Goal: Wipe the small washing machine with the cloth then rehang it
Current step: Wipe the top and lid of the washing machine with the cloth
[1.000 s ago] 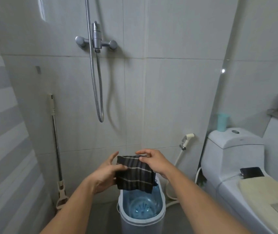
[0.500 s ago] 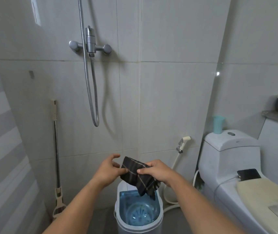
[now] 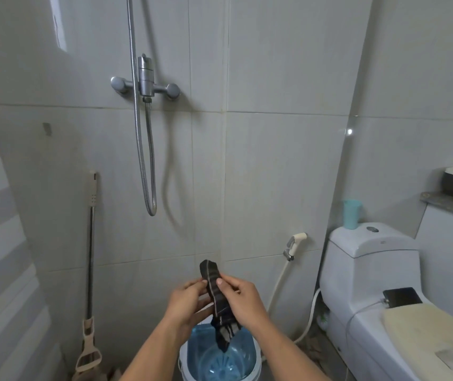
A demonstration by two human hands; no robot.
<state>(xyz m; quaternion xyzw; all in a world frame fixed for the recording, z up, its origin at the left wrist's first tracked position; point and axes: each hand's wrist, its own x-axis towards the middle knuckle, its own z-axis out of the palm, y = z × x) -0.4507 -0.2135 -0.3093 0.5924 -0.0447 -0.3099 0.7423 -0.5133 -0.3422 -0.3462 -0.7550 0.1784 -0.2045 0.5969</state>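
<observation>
Both hands — left (image 3: 185, 303), right (image 3: 244, 301) — pinch a dark striped cloth (image 3: 217, 295), bunched lengthwise, above the round blue washer (image 3: 250, 350) — grey-tiled bathroom.

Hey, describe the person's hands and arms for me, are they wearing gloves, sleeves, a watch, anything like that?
Nothing is worn: the left hand and right hand are bare, without gloves, and no rings show on the visible fingers. Both forearms are bare to the frame's bottom edge: no sleeves, watch or bracelet.

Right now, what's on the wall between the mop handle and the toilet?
In the head view, between the mop handle and toilet: the looped shower hose and a bidet sprayer. Lower down, both hands hold the cloth.
</observation>
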